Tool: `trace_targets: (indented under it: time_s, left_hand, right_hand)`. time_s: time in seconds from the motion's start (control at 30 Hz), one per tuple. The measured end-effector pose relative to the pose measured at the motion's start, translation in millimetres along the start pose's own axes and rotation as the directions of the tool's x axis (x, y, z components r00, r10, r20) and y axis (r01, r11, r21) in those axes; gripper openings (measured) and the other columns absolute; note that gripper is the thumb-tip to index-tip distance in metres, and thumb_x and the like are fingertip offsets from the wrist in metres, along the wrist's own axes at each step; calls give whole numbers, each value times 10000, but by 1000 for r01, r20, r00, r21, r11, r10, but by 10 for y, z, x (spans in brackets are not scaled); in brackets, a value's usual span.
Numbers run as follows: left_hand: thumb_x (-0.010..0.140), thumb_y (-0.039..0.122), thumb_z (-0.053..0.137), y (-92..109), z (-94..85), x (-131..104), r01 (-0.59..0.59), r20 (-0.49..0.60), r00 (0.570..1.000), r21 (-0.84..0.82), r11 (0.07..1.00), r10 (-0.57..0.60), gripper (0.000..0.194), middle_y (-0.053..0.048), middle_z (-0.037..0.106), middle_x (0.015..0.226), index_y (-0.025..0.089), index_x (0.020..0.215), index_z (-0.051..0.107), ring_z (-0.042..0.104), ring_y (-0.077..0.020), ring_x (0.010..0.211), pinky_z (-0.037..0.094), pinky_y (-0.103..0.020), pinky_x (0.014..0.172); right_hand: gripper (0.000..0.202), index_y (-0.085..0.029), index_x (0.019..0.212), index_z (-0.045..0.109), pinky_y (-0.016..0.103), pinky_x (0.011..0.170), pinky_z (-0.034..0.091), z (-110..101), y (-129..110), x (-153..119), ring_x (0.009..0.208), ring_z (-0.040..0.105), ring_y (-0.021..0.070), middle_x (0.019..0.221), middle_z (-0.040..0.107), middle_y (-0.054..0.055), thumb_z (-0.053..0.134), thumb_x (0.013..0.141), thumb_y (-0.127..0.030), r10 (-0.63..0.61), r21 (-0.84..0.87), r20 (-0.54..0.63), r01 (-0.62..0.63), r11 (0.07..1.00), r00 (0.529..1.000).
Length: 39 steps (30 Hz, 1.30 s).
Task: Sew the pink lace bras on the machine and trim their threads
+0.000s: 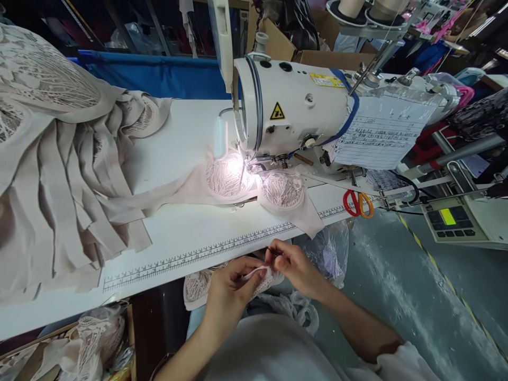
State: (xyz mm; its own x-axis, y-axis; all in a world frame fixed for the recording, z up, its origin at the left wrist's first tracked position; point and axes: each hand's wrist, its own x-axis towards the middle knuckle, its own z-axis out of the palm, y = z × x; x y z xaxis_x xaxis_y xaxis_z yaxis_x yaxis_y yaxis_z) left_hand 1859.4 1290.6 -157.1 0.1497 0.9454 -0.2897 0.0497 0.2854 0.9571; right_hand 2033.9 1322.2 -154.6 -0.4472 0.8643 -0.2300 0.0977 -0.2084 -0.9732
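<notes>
Over my lap, a beige lace bra (197,286) hangs partly below the table edge. My left hand (234,286) pinches its pale edge between thumb and fingers. Close beside it, my right hand (296,269) is closed at the same edge, fingertips together; a small dark thing shows there, too small to name. Another lace bra (282,191) lies across the sewing machine (293,106) bed, one cup under the lit needle area. Its long band stretches left toward a heap of similar bras (59,185).
A printed ruler (198,255) runs along the front of the white table (159,267). Red and orange handled scissors (358,203) hang at the right. A control panel (452,218) stands further right. Lower left, a box holds lace pieces (93,338).
</notes>
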Motion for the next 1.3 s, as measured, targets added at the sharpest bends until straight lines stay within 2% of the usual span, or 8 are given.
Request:
trace_targets:
  time_s: [0.2,0.43,0.57,0.8,0.9,1.0,1.2,1.3]
  left_hand:
    - [820,314,681,-113,-174,-3,-111,-35,992,174,979,119,142,-8,694,767,207,898,627,603,-142,625,444,-206,537]
    - [927,253,584,-154,-835,-106,-331,334,923,429,840,193,205,-27,662,758,211,743,664,629,-167,706,464,-232,632]
    - [899,213,629,-180,-871,-190,-316,156,948,393,864,276,80,-65,682,968,216,858,698,662,-189,897,503,-247,779]
    - [868,203,667,-184,-723,-294,-222,-125,962,158,962,242,118,-15,631,839,238,977,696,623,-152,813,493,-221,726]
    - [837,210,698,-157,-657,-329,-175,-160,967,159,972,200,207,6,616,785,241,1041,698,630,-146,797,497,-219,754]
    - [825,219,693,-121,-574,-331,-141,-167,970,196,970,175,213,9,623,756,238,1035,723,633,-142,752,504,-209,702]
    - [785,195,687,-97,-384,-293,-120,-205,964,237,964,171,247,12,660,738,242,1022,739,634,-139,687,520,-202,638]
    - [785,209,689,-102,-330,-288,-124,-218,959,253,960,181,205,15,654,727,231,987,721,621,-138,674,519,-205,635]
  right_hand:
    - [355,-184,774,590,228,482,310,45,-84,-88,491,441,87,583,507,-49,627,934,-499,-131,-206,-170,95,974,977]
    - [297,-223,821,601,267,422,375,-248,-114,-347,328,484,114,477,518,-69,588,973,-478,-322,-164,-233,289,943,918]
    - [217,-238,846,626,273,421,392,-299,-99,-404,320,477,101,537,567,-57,597,985,-402,-368,-76,-242,361,929,898]
    - [202,-224,858,621,255,337,286,-445,127,-289,299,413,60,741,635,-11,600,978,-385,-284,35,-282,306,951,916]
    - [226,-222,842,581,271,439,387,-477,192,-191,412,464,96,736,616,1,594,976,-403,-277,-87,-367,264,961,888]
    - [103,-234,932,587,270,531,420,-394,155,-123,592,491,125,889,580,27,624,952,-328,-403,-358,-457,250,900,793]
    - [271,-259,1143,642,274,585,491,68,90,-81,715,559,154,964,542,47,613,893,-158,-560,-689,82,453,566,824]
    - [259,-236,1042,636,272,631,512,210,158,-39,731,588,149,922,574,36,573,876,-47,-633,-680,117,527,510,765]
